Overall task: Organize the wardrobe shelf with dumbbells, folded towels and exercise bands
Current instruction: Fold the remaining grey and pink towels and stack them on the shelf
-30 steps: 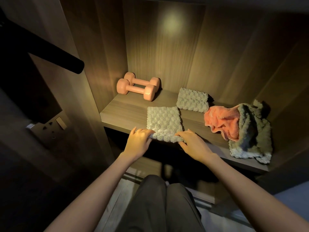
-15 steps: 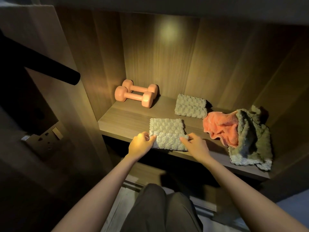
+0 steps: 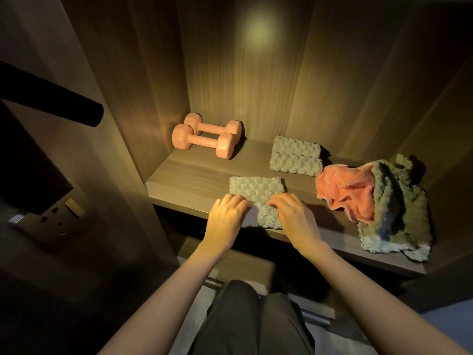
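Right now both hands lie on the near end of the grey towel [image 3: 256, 188], which sits at the front edge of the shelf [image 3: 190, 175], its near end partly over the lip. The left hand [image 3: 226, 213] and the right hand [image 3: 294, 213] rest side by side on top of it, fingers loose and nearly straight, pressing the cloth down rather than clenching it; the thumbs are hidden.

My main worry is the edge. With so much of the towel near the lip, a push that is uneven or a lift without a proper grasp could let the near end slide off and the fold fall open. The cloth looks thick and springy, so I judge a fold that is only patted down may bulge back up.

Moving it back towards the folded towel [image 3: 295, 158] by the rear wall also carries risk: dragging it flat could ruck the bottom layer.

To the right, the orange cloth [image 3: 343, 192] and the crumpled green towel [image 3: 399, 208] lie in a heap near the right hand, and a careless sweep could snag them. The dumbbells [image 3: 204, 138] sit well apart at the back left. No exercise bands show.
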Tool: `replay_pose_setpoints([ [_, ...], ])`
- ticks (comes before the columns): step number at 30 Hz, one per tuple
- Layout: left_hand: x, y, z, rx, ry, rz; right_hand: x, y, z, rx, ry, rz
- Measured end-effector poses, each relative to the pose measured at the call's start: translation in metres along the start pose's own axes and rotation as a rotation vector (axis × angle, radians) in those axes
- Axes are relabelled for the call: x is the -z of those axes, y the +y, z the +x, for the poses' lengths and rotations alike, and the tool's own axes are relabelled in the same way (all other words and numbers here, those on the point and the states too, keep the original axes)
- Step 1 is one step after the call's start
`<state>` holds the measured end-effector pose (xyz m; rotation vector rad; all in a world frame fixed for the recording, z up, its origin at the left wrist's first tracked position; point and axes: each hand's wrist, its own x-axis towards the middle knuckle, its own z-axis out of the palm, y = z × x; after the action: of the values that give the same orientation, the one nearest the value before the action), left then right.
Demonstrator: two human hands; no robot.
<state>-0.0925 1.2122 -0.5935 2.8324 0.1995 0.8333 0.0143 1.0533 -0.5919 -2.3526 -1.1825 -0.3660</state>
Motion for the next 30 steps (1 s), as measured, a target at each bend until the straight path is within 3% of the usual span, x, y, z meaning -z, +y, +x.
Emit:
replay_pose_setpoints([
  [5, -0.003, -0.012, -0.020, -0.064, -0.124, -0.114, 0.004, 0.013, -0.008, 0.082, -0.349, -0.056],
  [10, 0.005, -0.019, -0.023, -0.088, -0.292, -0.084, 0.015, 0.019, -0.014, 0.093, -0.488, -0.075],
  [15, 0.012, -0.014, -0.016, 0.007, -0.230, -0.192, 0.017, 0.017, -0.019, -0.036, -0.420, 0.063],
  [20, 0.020, -0.014, -0.005, 0.287, -0.312, -0.452, 0.028, 0.021, -0.014, -0.270, -0.435, 0.229],
  [26, 0.013, -0.007, 0.012, 0.622, -0.273, -0.521, 0.020, 0.020, -0.003, -0.508, -0.184, 0.401],
  [30, 0.004, -0.007, 0.021, 0.748, -0.218, -0.501, 0.010, 0.015, 0.001, -0.554, -0.022, 0.414],
])
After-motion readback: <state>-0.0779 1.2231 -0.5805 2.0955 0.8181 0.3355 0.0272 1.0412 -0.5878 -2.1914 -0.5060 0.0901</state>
